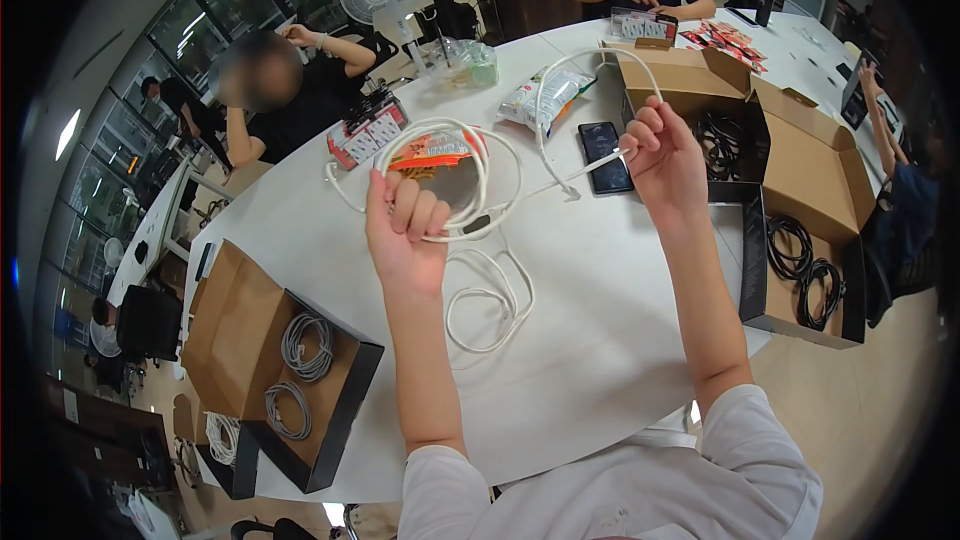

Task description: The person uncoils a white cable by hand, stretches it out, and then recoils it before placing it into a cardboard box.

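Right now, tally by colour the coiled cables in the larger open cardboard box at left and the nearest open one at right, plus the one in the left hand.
Grey coiled cables in the left cardboard box: 2
Black coiled cables in the right cardboard box: 2
White coiled cable in the left hand: 1
Total: 5

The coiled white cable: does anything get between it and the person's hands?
Nothing visible does. The left hand closes directly on the coiled white cable, and the right hand holds a white length of cable. The phone lies beyond, on the table.
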The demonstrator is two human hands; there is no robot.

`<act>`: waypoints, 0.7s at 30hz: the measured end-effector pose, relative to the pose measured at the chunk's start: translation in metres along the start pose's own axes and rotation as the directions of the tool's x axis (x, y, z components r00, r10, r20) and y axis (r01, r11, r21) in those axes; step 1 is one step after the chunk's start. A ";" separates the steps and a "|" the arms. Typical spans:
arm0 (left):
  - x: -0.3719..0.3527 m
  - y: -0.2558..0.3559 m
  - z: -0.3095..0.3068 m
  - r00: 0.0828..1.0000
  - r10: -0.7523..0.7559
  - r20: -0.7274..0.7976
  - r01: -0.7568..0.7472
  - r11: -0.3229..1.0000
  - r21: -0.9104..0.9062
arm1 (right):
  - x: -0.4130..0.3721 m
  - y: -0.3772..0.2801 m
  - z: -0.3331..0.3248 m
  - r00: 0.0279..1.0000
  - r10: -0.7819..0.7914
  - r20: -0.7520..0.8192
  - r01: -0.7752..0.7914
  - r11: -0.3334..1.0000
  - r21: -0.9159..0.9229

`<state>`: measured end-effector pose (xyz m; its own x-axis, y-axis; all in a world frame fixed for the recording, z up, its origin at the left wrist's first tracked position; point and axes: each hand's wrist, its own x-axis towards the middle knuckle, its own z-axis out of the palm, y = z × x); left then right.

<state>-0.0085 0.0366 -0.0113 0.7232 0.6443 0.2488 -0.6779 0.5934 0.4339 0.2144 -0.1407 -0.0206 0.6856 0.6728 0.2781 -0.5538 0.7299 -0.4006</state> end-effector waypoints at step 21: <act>-0.001 -0.001 -0.006 0.999 0.008 0.031 -0.002 0.982 -0.189 | 0.004 -0.019 0.009 0.989 0.030 -0.144 -0.018 0.996 0.086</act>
<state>-0.0094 0.0378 -0.0170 0.7217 0.6335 0.2790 -0.6919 0.6726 0.2623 0.2236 -0.1503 -0.0039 0.7297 0.6699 0.1370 -0.6045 0.7256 -0.3286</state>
